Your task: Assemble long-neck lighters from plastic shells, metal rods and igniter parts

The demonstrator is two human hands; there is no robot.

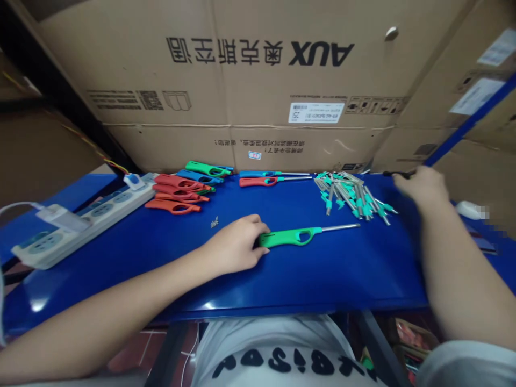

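Note:
My left hand [238, 244] is closed around the butt end of a green long-nosed lighter [288, 237], whose metal tube points right over the blue table. At the table's far right edge, my right hand [425, 188] is closed on a thin dark tool [397, 173]; its exact kind is unclear. Between the hands, farther back, lies a heap of metal lighter tubes with teal parts [355, 194]. A blue lighter [262, 173] and a red lighter [260, 181], both with tubes, lie side by side near the back.
Several red and orange lighter bodies [177, 194] are piled at the left, below a green one [207, 169]. A white power strip [92, 226] with plugs runs along the left. Tiny metal pieces [215, 222] lie mid-table [322, 279]. Cardboard [258, 80] walls the back.

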